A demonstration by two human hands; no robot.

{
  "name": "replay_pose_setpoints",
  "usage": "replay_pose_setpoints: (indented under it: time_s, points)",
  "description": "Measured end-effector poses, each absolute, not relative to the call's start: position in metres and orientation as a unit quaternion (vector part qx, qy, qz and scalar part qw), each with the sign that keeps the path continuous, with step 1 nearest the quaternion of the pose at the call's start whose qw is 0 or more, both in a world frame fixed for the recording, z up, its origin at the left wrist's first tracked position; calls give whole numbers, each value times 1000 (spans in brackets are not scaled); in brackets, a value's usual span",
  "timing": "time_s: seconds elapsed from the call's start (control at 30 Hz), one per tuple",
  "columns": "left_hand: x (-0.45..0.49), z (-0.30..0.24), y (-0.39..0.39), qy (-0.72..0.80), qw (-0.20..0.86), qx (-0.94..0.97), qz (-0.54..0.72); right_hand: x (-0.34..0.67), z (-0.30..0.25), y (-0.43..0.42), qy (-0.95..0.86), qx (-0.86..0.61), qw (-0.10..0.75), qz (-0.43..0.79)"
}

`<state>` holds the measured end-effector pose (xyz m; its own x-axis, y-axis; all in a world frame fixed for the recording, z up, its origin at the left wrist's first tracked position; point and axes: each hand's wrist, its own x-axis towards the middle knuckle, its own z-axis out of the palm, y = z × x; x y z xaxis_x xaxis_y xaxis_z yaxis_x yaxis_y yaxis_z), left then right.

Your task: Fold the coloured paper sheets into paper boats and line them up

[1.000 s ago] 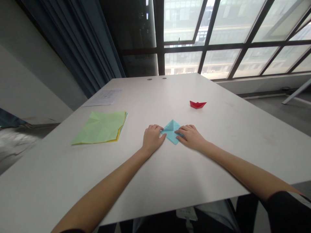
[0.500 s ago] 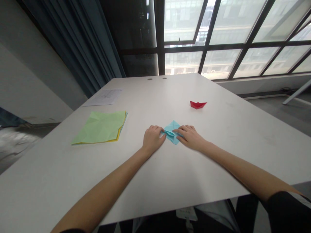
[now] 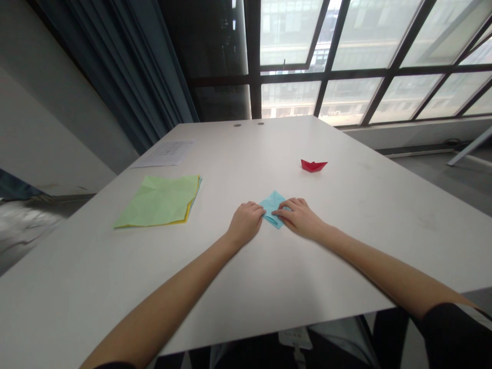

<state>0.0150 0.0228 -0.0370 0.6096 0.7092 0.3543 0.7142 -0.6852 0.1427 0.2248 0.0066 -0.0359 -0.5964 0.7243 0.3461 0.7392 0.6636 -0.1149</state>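
A small folded sheet of light blue paper [image 3: 274, 199] lies on the white table between my hands, one corner pointing away from me. My left hand [image 3: 247, 221] is closed at its left corner, the fingertips pinching the edge. From the other side my right hand [image 3: 298, 215] bends its fingers over the paper, thumb and fingertips pressing close together on a fold near the middle. The right part of the sheet is hidden beneath that hand.
A red paper boat [image 3: 313, 166] stands beyond my right hand. To the left lies a stack of green and yellow paper [image 3: 161, 201], with a printed sheet [image 3: 165, 153] behind it. The white table [image 3: 246, 287] ends close to my body.
The raised fold on the blue paper now lies flatter. My left hand has shifted slightly right and its fingers have drawn together; my right fingertips have moved a little left.
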Motion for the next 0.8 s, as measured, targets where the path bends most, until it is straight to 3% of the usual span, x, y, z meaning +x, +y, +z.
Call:
replay_pose_setpoints:
  time_s: [0.6,0.8]
  points:
    - [23,-30,15,-413,51,-904,-99,226,-30,5,-936,-274,208,74]
    - [21,-30,15,-485,59,-861,-141,229,-26,3,-940,-274,184,83]
